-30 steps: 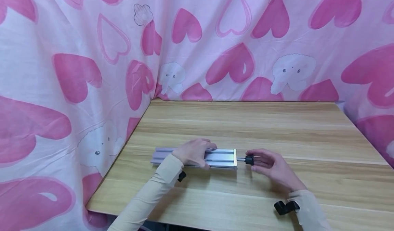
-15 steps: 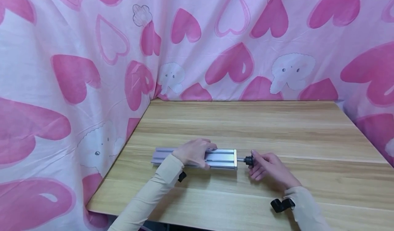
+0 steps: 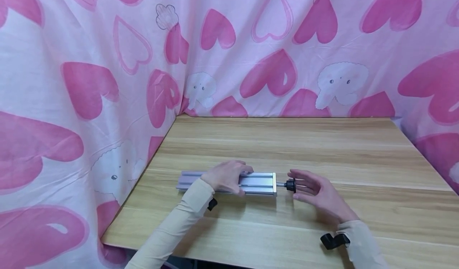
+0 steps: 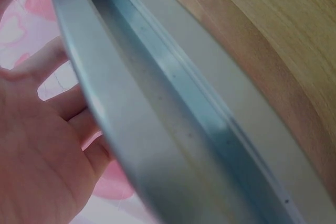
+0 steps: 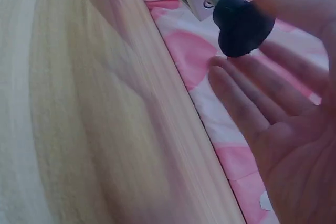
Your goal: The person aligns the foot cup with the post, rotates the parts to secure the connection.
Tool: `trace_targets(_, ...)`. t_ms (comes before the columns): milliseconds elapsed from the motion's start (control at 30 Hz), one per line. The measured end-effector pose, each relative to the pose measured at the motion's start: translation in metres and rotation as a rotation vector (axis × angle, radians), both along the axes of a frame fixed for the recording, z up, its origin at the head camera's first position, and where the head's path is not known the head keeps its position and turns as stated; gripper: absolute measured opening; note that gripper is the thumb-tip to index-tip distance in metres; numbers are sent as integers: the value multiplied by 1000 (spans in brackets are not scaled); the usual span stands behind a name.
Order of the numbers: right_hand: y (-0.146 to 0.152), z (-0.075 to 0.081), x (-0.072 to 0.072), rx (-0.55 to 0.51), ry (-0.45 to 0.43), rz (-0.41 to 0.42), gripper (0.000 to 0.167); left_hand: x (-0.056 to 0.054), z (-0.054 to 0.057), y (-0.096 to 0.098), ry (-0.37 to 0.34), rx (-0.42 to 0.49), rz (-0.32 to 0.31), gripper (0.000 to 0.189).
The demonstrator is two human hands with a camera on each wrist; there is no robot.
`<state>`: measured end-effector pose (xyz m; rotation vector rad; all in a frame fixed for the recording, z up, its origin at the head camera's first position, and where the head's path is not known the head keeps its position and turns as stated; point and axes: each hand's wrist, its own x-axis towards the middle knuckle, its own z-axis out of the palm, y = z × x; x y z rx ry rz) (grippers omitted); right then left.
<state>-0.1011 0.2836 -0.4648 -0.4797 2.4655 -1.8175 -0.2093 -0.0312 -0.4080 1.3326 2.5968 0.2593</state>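
My left hand (image 3: 225, 176) lies over a silver aluminium profile (image 3: 259, 184) and grips it, thumb on the near side and fingers on the far side. The grooved side of the profile (image 4: 152, 98) fills the left wrist view. From its right end plate (image 3: 274, 184) a thin metal rod (image 3: 281, 185) sticks out, tipped with a black knob (image 3: 291, 185). Around that knob my right hand (image 3: 320, 193) is spread, fingers extended past its far side and thumb on the near side. In the right wrist view the black knob (image 5: 239, 27) sits by the loosely extended fingers (image 5: 273, 85).
The profile lies on a wood-grain table (image 3: 287, 141), near its front. A pink heart-print cloth (image 3: 265, 73) hangs behind the table and along both sides. Black wrist mounts (image 3: 335, 241) are strapped to the sleeves.
Half a second ago my right thumb and fingers pinched the knob, with the hand turned over; now the hand has rolled back and the fingers have spread. The left hand and profile stay in place.
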Motion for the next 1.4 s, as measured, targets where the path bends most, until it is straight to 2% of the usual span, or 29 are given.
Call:
trace_targets(100, -1, -3, -1, -56, 44, 19, 66, -1, -1, 0, 2, -5, 2, 75)
trace_targets(233, -3, -2, -1, -49, 21, -18, 56, -1, -1, 0, 6, -4, -7, 74)
trace_targets(367, -5, 3, -1, 18, -108, -80, 48, 1, 2, -1, 7, -1, -14, 74)
trace_targets(467, -7, 7, -3, 36, -208, -71, 46, 2, 3, 0, 8, 5, -18, 74)
trace_targets(633, -10, 8, -5, 12, -311, -5, 65, 3, 1, 1, 17, 12, -32, 74)
trace_targets(733, -10, 9, -5, 14, -330, 10, 69, 3, 0, 2, 25, 5, -37, 74)
trace_targets(867, -10, 9, -3, 23, -329, 14, 72, 3, 0, 2, 22, 8, -34, 75)
trace_targets(933, -9, 8, -1, 58, -309, -21, 68, 3, 0, 2, 15, 12, -29, 75)
trace_targets(1067, -3, 5, 5, 69, -143, -56, 48, 2, 0, 1, 5, 15, -22, 75)
trace_targets(1133, -1, 2, 6, 35, -52, -39, 56, 2, 0, 1, 7, 14, -19, 75)
trace_targets(1200, 0, 1, 5, -25, 3, 4, 60, 1, 0, 1, 6, 11, -16, 75)
trace_targets(1300, -1, 2, 3, -26, 8, -11, 54, 2, -1, 0, 5, 5, -12, 74)
trace_targets(1400, -2, 4, 2, -18, -64, -51, 46, 2, -1, 0, 0, 10, -13, 74)
